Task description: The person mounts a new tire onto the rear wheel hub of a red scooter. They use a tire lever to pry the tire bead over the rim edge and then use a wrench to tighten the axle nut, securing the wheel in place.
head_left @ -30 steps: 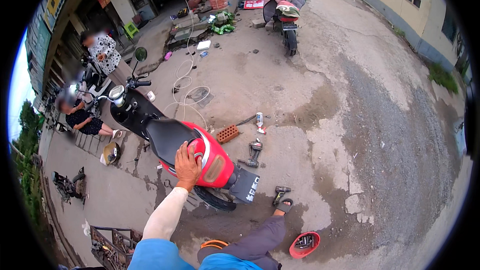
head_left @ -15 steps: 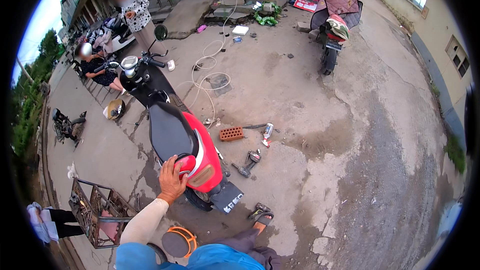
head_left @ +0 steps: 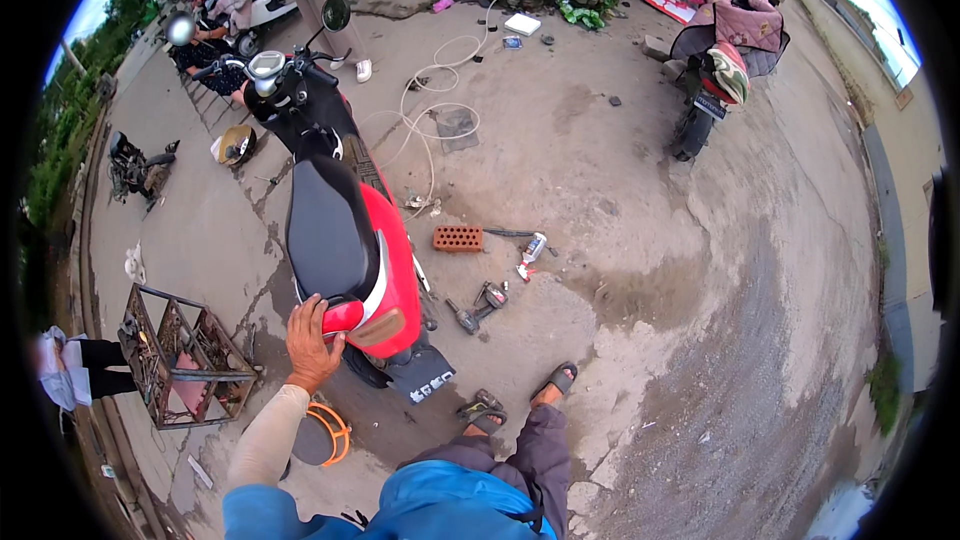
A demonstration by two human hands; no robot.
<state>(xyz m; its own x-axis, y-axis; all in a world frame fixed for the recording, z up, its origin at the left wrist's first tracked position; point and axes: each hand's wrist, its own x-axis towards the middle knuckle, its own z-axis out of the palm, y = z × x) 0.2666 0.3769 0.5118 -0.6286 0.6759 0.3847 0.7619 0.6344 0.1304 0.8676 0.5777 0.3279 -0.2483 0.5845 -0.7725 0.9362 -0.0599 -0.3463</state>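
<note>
A red and black scooter [head_left: 330,230] stands left of the middle, its dark seat toward me and its handlebars pointing away. My left hand [head_left: 312,348] grips the red rear grab handle [head_left: 343,316] behind the seat, fingers over its left side and thumb apart near its back edge. Below that hangs a dark rear mudguard [head_left: 420,375] with a plate on it. My right hand does not show.
Right of the scooter lie a power tool [head_left: 478,307], a perforated brick [head_left: 458,238] and a spray bottle [head_left: 533,253]. A rusty metal frame [head_left: 190,372] and an orange-legged stool [head_left: 318,437] stand left. Beyond are a hose [head_left: 425,120], two people and a parked scooter [head_left: 715,90].
My view has shifted, and both my feet now show beside the scooter's rear, where one showed before. My left hand stays on the rear grab handle.
</note>
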